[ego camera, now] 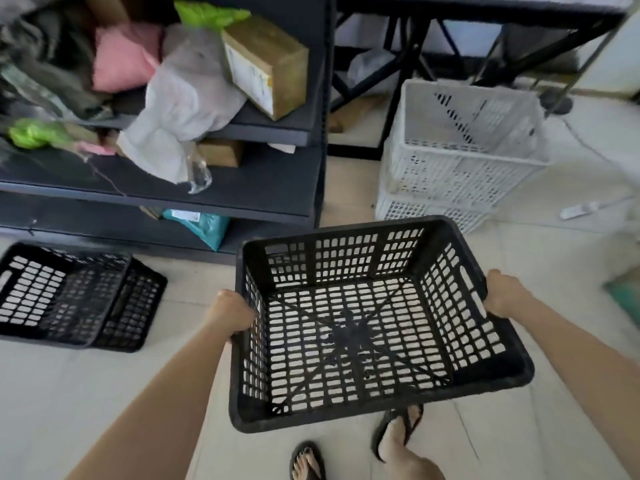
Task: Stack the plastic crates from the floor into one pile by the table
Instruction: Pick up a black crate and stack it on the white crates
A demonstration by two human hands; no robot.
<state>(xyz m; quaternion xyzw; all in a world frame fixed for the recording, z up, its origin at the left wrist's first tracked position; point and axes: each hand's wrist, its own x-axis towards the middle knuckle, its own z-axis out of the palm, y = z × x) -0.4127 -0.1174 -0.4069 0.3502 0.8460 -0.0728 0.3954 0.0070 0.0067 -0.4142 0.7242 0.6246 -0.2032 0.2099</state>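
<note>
A black plastic crate [363,327] with slotted walls hangs in the air in front of me, open side up. My left hand [231,311] grips its left rim and my right hand [504,292] grips its right rim. Ahead to the right, a pile of white plastic crates [460,168] stands on the floor beside the black table frame [398,95]. Two more black crates [69,296], one nested in the other, lie on the floor at the left.
A dark shelf unit [242,199] with bags, cloth and cardboard boxes fills the upper left. My feet in sandals [398,431] stand on the pale floor below the crate. A small white object [578,211] lies on the floor to the right of the white crates.
</note>
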